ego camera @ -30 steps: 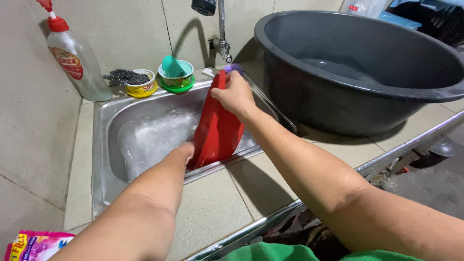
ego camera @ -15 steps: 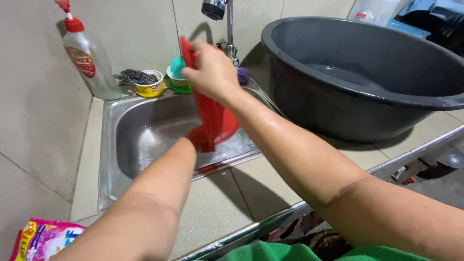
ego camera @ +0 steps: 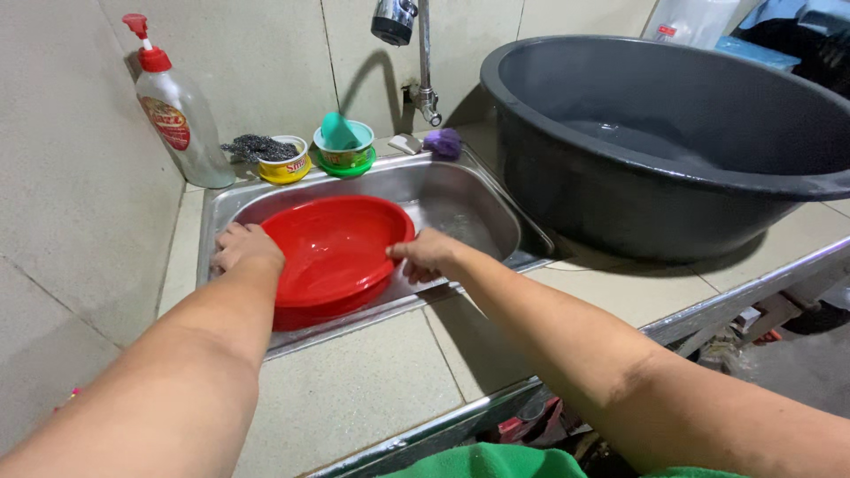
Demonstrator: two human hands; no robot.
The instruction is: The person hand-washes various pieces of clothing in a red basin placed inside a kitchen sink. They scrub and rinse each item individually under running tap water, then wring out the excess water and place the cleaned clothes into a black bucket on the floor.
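Two hands hold the red plastic basin (ego camera: 335, 252) by opposite rims: left hand (ego camera: 243, 248) and right hand (ego camera: 425, 257), each grip closed on it. It sits upright in the steel sink (ego camera: 460, 208), apparently empty, under no running water.

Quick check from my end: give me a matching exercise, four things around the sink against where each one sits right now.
Things:
1. red basin
2. grey tub
3. pump bottle
4. tap

Places:
A. on the counter to the right of the sink
B. above the sink, on the back wall
C. in the sink, mouth up, left hand and right hand at its rim
D. in the back left corner, against the wall

Pairs: 1-C, 2-A, 3-D, 4-B
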